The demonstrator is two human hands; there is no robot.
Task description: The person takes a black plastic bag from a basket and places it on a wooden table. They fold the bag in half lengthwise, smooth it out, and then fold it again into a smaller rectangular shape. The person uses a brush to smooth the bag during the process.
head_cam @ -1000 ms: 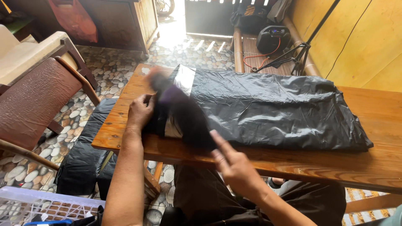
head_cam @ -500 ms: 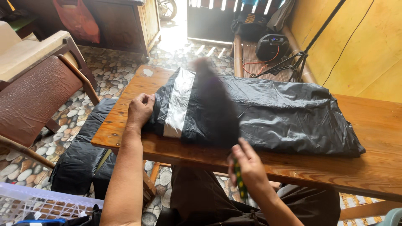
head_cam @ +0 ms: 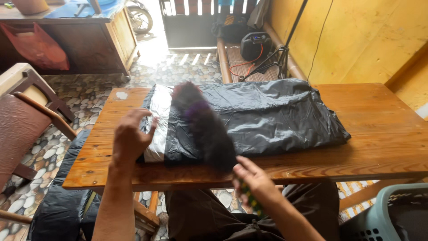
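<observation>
The right hand (head_cam: 256, 183) closes its grip on the handle of a dark feather duster (head_cam: 205, 127), whose blurred long axis points up and left from the grip, over the black plastic sheet (head_cam: 276, 111) on the table (head_cam: 379, 147). The left hand (head_cam: 129, 136), open and holding nothing, hovers at the sheet's left edge, beside the duster's far end

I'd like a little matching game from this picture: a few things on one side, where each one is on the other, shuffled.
Things:
1. plastic sheet
2. duster
3. basket
4. chair

Places:
a. bottom right corner, beside the table
b. spread flat across the tabletop
c. left of the table, on the stone floor
d. held over the sheet by the right hand, blurred

Pairs: 1-b, 2-d, 3-a, 4-c. The left hand hovers open at the sheet's left end.
</observation>
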